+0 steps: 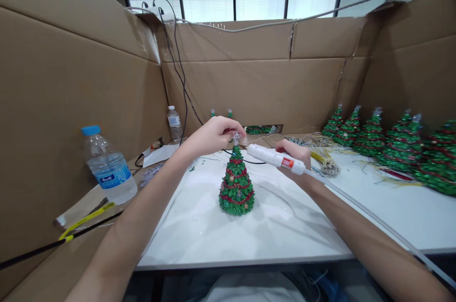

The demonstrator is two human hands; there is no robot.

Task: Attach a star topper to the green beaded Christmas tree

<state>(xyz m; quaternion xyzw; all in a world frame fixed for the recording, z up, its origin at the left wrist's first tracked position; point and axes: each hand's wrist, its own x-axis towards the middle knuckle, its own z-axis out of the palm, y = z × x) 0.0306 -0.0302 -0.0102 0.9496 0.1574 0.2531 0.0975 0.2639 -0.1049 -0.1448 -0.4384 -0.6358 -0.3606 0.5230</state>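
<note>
A small green Christmas tree figurine [236, 183] with red garlands and little ornaments stands upright on the white table. At its tip is a clear star topper [236, 138], pinched by the fingers of my left hand [221, 132]. To the right, my right hand [296, 151] is wrapped round a white hot glue gun [272, 157] with an orange label. The nozzle of the glue gun points left, close beside the star; whether it touches cannot be made out. Some of my right fingers are hidden behind the glue gun.
Several similar trees [370, 133] line the right side, near bundled wires [326, 164]. Water bottles [110, 169] stand on the left. A pale cord [363, 207] trails right from the glue gun. Cardboard walls [249, 79] enclose the white table [285, 235].
</note>
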